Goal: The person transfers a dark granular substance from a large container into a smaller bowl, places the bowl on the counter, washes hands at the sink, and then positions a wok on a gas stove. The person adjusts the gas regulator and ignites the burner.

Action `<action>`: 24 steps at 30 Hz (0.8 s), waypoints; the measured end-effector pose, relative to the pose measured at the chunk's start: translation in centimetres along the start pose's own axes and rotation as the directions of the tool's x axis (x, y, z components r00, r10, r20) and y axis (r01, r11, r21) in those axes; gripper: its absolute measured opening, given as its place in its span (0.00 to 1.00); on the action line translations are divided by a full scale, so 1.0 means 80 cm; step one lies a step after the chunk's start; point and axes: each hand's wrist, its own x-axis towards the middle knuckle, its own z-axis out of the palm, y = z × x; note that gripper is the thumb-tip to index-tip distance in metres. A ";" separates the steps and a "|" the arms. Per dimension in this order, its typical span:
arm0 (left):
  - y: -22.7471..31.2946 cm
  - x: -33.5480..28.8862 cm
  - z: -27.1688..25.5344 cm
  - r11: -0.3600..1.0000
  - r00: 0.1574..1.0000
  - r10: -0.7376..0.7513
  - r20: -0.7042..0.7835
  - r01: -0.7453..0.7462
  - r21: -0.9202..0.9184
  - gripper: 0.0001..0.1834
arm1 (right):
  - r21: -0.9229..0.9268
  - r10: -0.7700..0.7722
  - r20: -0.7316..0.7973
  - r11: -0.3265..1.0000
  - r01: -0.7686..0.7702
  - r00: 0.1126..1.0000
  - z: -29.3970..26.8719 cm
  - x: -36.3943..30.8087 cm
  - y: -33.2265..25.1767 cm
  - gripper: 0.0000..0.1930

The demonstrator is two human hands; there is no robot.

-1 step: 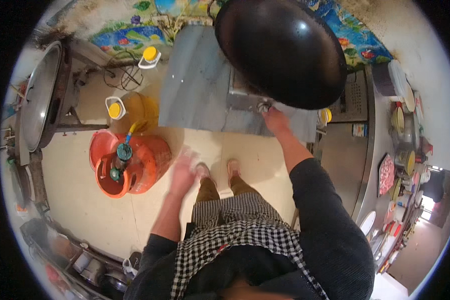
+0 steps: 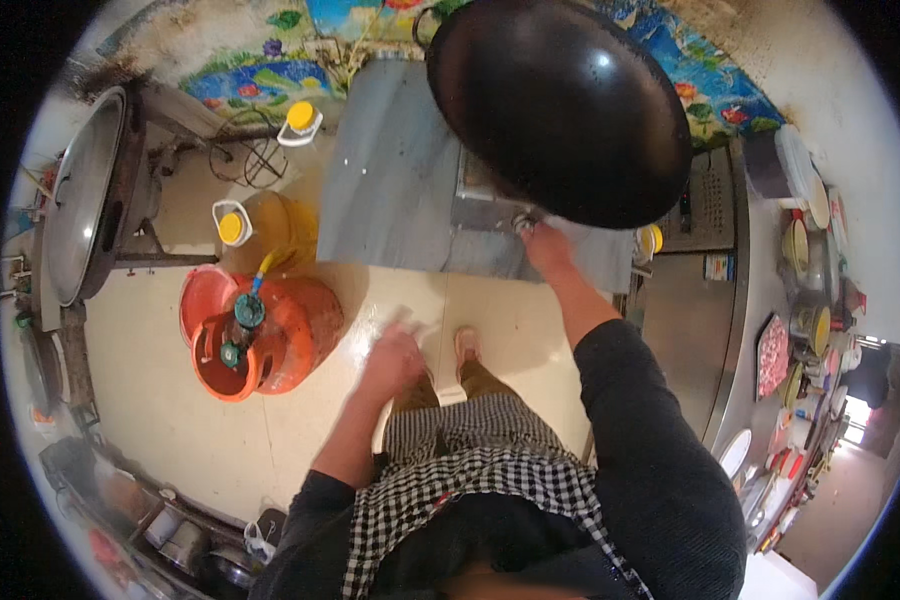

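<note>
My right hand (image 2: 548, 248) reaches to the front of a gas stove (image 2: 480, 212). Its fingers are closed on a small round metal stove knob (image 2: 523, 222). Over the stove, partly covering it, sits a large dark wok (image 2: 560, 115), bare inside. A grey stone-patterned counter (image 2: 385, 170) surrounds the stove. My left hand (image 2: 394, 360) hangs over the floor in front of my legs, smeared by motion, so its fingers are unclear. No object shows in it.
An orange gas cylinder (image 2: 305, 315) with a green valve stands at left. Large yellow-capped oil jugs (image 2: 270, 222) stand behind it. A big lidded pan (image 2: 85, 200) is at far left. At right, a steel counter (image 2: 740, 350) carries bowls and a tray of pink meat (image 2: 772, 355).
My left hand has moved right, toward my legs, and now covers one shoe. My right hand remains at the knob.
</note>
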 end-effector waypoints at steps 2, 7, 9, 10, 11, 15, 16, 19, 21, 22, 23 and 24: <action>0.042 0.017 0.037 0.993 0.967 0.090 0.238 -0.070 -0.092 0.24 | -0.085 -0.017 0.070 0.996 0.023 0.997 0.000 0.013 -0.008 0.20; 0.054 -0.003 0.062 0.994 0.968 0.077 0.241 -0.054 -0.099 0.23 | -0.202 -0.152 -0.009 0.968 0.147 0.988 0.024 0.024 -0.002 0.14; 0.040 -0.010 0.062 0.999 0.947 -0.011 0.320 0.021 -0.030 0.23 | -0.249 -0.248 -0.045 0.941 0.229 0.968 0.040 0.031 0.003 0.12; 0.033 -0.013 0.062 0.998 0.947 -0.046 0.318 0.056 -0.023 0.23 | -0.255 -0.348 -0.243 0.924 0.286 0.905 0.050 0.033 0.006 0.11; 0.029 -0.015 0.062 0.994 0.931 -0.104 0.351 0.113 -0.004 0.23 | -0.350 -0.398 -0.252 0.887 0.300 0.882 0.059 0.037 0.008 0.11; 0.020 -0.015 0.059 0.987 0.936 -0.157 0.315 0.156 0.027 0.22 | -0.370 -0.329 -0.311 0.906 0.205 0.892 0.089 0.047 0.006 0.12; 0.020 -0.013 0.058 0.990 0.943 -0.140 0.302 0.138 0.030 0.22 | -0.291 -0.257 -0.262 0.940 0.178 0.930 0.091 0.046 0.006 0.12; 0.019 -0.002 0.057 0.995 0.959 -0.096 0.268 0.097 0.009 0.23 | -0.526 -0.284 0.017 0.813 0.250 0.959 0.090 0.045 0.000 0.13; 0.018 0.005 0.059 0.995 0.965 -0.084 0.248 0.097 -0.038 0.23 | -0.466 -0.233 0.037 0.856 0.223 0.972 0.085 0.044 -0.004 0.14; 0.017 0.007 0.059 0.994 0.962 -0.085 0.259 0.099 -0.042 0.24 | -0.436 -0.207 0.044 0.876 0.206 0.977 0.082 0.044 -0.007 0.14; 0.017 0.009 0.060 0.993 0.958 -0.092 0.273 0.108 -0.044 0.24 | -0.488 -0.231 0.036 0.845 0.219 0.972 0.080 0.043 -0.008 0.14; 0.017 0.009 0.061 0.991 0.951 -0.102 0.293 0.121 -0.049 0.25 | -0.539 -0.255 0.031 0.810 0.231 0.966 0.078 0.042 -0.010 0.13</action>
